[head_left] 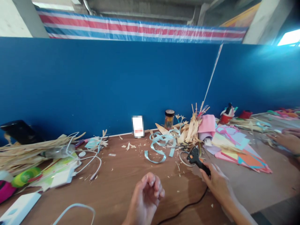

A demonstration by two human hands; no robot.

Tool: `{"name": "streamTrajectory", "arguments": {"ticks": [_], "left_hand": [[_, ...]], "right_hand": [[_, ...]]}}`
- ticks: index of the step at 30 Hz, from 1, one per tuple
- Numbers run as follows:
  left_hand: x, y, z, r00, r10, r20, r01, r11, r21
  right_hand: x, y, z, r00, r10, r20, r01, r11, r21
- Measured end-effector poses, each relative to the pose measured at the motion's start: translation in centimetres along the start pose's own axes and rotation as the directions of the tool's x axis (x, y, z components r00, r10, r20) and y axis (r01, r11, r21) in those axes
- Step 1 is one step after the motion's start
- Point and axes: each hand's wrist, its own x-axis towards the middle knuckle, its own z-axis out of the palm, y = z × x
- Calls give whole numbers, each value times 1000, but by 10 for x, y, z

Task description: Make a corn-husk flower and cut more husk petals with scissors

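My right hand (217, 181) is closed round the handle of a black glue gun (198, 161), whose body lies over the brown table (112, 187) beside a pale looped cable. A black cord runs from the gun toward the front edge. Palm up, my left hand (148, 193) has its fingers curled inward; nothing shows in it, though the fingertips hide part of the palm. Light blue ribbon (157, 156) lies in curls beyond the hands, and dried husks (191, 131) are heaped behind the glue gun.
A lidded jar (169, 119) stands near the blue partition (117, 78). Coloured sheets (248, 156) spread at right, with another person's hands (283, 140) beyond. At left are husk strips (30, 150), white cables, a clear bottle (58, 151) and a power strip (21, 207).
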Motion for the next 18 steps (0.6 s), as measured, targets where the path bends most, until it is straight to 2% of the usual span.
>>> {"name": "streamTrajectory", "arguments": {"ticks": [14,18], "left_hand": [[3,-2,-3,999,3,48,-2,1000,-14],[4,-4,-2,1000,1,-1,-1,1000,20]], "right_hand": [[-2,1,2,1000,14,-18,-14,1000,2],[-2,2,1,1000,19,-1,-19,1000,15]]}}
